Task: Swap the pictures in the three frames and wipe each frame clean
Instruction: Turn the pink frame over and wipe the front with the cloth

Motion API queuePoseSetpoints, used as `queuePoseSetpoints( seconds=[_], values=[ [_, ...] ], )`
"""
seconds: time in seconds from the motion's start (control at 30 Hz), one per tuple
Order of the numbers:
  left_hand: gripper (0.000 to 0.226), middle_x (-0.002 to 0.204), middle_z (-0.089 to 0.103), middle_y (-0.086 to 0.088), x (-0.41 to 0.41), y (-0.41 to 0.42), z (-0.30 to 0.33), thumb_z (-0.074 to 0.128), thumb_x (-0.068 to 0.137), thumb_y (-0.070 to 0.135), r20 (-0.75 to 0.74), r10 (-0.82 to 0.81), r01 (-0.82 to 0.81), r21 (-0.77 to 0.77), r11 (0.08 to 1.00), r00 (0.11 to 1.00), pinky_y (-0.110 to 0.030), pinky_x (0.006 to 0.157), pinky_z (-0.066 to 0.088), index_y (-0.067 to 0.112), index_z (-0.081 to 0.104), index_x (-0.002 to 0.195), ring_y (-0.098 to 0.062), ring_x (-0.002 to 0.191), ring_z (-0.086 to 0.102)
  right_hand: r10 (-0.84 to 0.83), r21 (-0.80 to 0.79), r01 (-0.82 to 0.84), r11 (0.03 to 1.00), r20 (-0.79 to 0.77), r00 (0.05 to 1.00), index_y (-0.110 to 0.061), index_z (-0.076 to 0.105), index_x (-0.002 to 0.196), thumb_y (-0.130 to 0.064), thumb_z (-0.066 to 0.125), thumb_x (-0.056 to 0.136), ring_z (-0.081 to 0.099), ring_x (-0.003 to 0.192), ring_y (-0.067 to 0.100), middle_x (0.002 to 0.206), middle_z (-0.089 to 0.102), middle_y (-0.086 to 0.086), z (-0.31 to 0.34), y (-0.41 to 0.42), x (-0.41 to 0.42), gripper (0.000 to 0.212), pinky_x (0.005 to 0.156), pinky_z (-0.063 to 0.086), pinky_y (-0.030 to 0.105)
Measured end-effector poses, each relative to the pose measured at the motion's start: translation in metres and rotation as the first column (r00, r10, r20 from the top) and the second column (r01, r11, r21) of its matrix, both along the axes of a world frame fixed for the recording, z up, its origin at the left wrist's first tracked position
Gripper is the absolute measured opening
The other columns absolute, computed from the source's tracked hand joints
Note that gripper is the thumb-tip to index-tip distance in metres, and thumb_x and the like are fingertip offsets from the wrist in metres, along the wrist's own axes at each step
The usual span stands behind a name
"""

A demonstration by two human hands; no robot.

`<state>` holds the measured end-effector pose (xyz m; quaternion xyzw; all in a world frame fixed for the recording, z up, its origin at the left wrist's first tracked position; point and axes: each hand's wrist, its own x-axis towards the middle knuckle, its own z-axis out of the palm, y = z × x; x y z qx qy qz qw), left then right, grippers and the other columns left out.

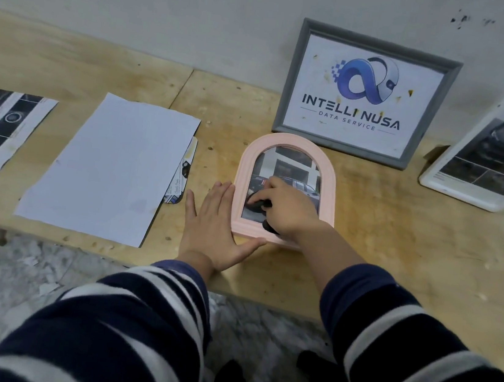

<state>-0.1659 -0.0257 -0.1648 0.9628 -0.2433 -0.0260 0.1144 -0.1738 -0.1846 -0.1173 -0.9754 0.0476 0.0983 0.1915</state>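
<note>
We judge the task partly done: our right hand, grip closed on a dark cloth, wipes the pink arched frame while the flat, empty left hand steadies it on the worktop; whether the grey frame and white frame are finished we cannot tell.

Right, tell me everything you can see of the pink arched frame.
The pink arched frame lies flat on the wooden table, in front of the grey frame. Its moulded rim looks like plastic, arch end toward the wall. It holds a street photo with parked cars. The left hand braces its left edge and bottom corner; the right hand presses a dark cloth on the glazing.
</note>
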Motion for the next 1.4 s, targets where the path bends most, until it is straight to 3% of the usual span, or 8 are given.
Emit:
queuePoseSetpoints(
  seconds=[0.37,0.53,0.67,0.8,1.0,1.2,1.3,1.4],
  values=[
    [0.113,0.16,0.014,0.003,0.001,0.001,-0.005,0.022,0.066,0.089,-0.001,-0.001,0.001,-0.008,1.0,1.0,-0.059,0.115,-0.005,0.016,0.014,0.152,-0.014,0.149,0.002,0.025,-0.107,-0.025,0.994,-0.005,1.0,-0.031,0.07,0.098,-0.005,0.055,0.088,0.05,0.094,0.019,0.103,0.049,-0.008,0.007,-0.009,-0.026,0.032,0.067,0.034,0.028],
    [0.113,0.16,0.013,0.004,0.001,0.001,-0.006,0.024,0.065,0.09,-0.006,-0.002,0.002,-0.002,1.0,1.0,-0.057,0.116,-0.007,0.018,0.014,0.152,-0.013,0.148,0.001,-0.072,-0.339,0.06,0.939,-0.025,0.997,-0.031,0.062,0.09,-0.01,0.057,0.086,0.045,0.086,0.019,0.104,0.048,-0.006,0.022,-0.027,-0.041,0.021,0.064,0.03,0.03],
    [0.109,0.16,0.013,0.005,0.002,0.004,-0.006,0.022,0.068,0.089,-0.022,-0.005,0.004,-0.044,0.999,1.0,-0.052,0.117,-0.01,0.019,0.014,0.152,-0.012,0.148,0.001,-0.572,-0.01,0.573,0.82,0.032,0.82,-0.028,0.055,0.116,-0.003,0.054,0.089,0.049,0.09,0.022,0.123,0.044,0.001,0.016,-0.054,-0.065,0.037,0.067,0.038,0.029],
    [0.093,0.159,0.018,-0.001,0.007,-0.003,0.003,0.016,0.082,0.077,-0.117,0.154,-0.173,-0.183,0.968,0.981,-0.045,0.119,0.002,0.014,0.025,0.15,-0.018,0.146,0.012,-0.736,0.231,0.723,0.651,-0.043,0.676,-0.022,0.045,0.129,-0.013,0.046,0.098,0.054,0.102,0.029,0.137,0.036,0.009,-0.002,-0.054,-0.087,0.033,0.08,0.037,0.029],
    [0.051,0.15,0.031,-0.005,0.026,-0.047,0.022,0.029,0.1,0.045,-0.358,0.316,-0.407,-0.216,0.888,0.879,-0.047,0.109,0.019,0.012,0.047,0.134,-0.024,0.138,0.026,-0.744,0.221,0.732,0.644,-0.038,0.667,-0.023,0.046,0.13,-0.016,0.049,0.096,0.056,0.099,0.031,0.134,0.036,0.007,-0.01,-0.052,-0.087,0.036,0.078,0.038,0.029],
    [0.049,0.123,0.057,-0.015,0.042,-0.058,0.048,0.037,0.101,0.043,-0.696,0.297,-0.692,-0.393,0.605,0.654,-0.037,0.092,0.042,0.004,0.045,0.13,-0.033,0.109,0.055,-0.738,0.297,0.707,0.642,-0.01,0.675,-0.024,0.051,0.13,-0.012,0.048,0.095,0.055,0.099,0.027,0.133,0.039,0.003,-0.015,-0.055,-0.091,0.036,0.08,0.039,0.028],
    [0.044,0.124,0.057,-0.02,0.044,-0.049,0.057,0.04,0.102,0.038,-0.867,0.143,-0.721,-0.293,0.628,0.477,-0.038,0.088,0.045,0.001,0.051,0.123,-0.028,0.098,0.054,-0.739,0.289,0.705,0.647,0.013,0.673,-0.025,0.053,0.13,-0.012,0.049,0.096,0.054,0.095,0.023,0.132,0.041,0.002,-0.015,-0.054,-0.093,0.037,0.077,0.04,0.027],
    [0.036,0.12,0.056,-0.017,0.039,-0.038,0.067,0.033,0.104,0.035,-0.846,0.157,-0.659,-0.266,0.703,0.51,-0.042,0.1,0.045,0.005,0.046,0.12,-0.031,0.11,0.055,-0.701,0.222,0.671,0.707,0.1,0.706,-0.026,0.056,0.131,-0.014,0.051,0.096,0.055,0.096,0.02,0.125,0.047,-0.002,-0.003,-0.052,-0.092,0.038,0.075,0.044,0.027]
  ],
)
